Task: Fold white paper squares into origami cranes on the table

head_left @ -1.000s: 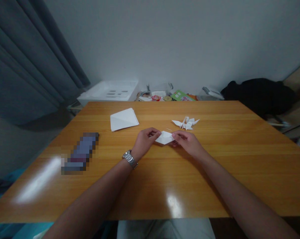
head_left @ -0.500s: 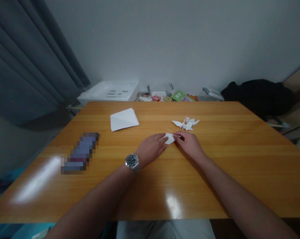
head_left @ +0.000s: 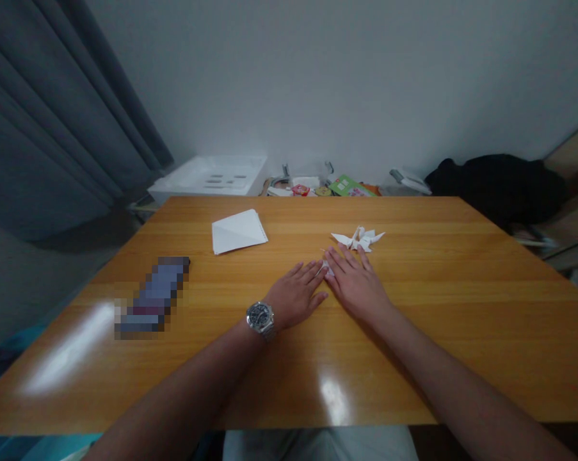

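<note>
A small folded piece of white paper lies on the wooden table, mostly covered by my fingers. My right hand lies flat over it with the fingers stretched out. Beside it, my left hand is flat too, its fingertips touching the paper's left side and its thumb pointing right. A silver watch is on my left wrist. Just beyond my right fingertips sit folded white paper cranes; they overlap, so I cannot tell how many there are.
A stack of white paper sheets lies at the back left. Nearer on the left is a pixelated phone-like object. Past the far edge stand a white tray, a green booklet and a black heap.
Both hands have flattened. My right hand has gone from pinching the paper's right edge to lying over it, and my left thumb has moved off the paper.
</note>
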{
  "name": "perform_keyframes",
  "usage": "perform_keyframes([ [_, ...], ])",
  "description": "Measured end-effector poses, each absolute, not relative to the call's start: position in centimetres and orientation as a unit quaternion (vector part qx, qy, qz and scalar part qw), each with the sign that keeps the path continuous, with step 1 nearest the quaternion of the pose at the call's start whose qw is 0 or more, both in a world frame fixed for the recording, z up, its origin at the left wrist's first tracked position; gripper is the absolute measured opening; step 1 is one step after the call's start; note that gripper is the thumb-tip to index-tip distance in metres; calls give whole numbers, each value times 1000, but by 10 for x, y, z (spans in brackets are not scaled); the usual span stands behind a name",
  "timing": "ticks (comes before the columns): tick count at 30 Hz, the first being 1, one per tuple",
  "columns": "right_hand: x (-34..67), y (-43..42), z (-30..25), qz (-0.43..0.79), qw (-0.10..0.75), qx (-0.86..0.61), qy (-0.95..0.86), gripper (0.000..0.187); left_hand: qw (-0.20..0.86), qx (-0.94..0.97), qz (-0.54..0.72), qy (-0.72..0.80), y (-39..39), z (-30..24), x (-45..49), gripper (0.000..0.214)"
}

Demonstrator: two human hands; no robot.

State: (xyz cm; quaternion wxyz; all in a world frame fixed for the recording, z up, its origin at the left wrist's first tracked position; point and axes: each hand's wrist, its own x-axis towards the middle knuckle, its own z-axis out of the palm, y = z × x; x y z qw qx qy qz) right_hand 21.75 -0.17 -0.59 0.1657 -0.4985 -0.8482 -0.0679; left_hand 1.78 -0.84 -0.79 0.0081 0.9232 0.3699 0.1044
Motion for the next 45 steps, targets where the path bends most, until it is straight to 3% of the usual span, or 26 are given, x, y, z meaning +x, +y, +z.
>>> perform_keyframes([
  [12,212,-6,-20,32,129,-495,-859,64,5,920,138,367,-6,-14,18,50],
  [22,212,-9,-22,45,120,-511,-850,71,14,920,133,368,-7,-15,17,55],
  [45,211,-9,-18,74,127,-513,-846,70,-17,904,131,408,-21,-9,2,51],
])
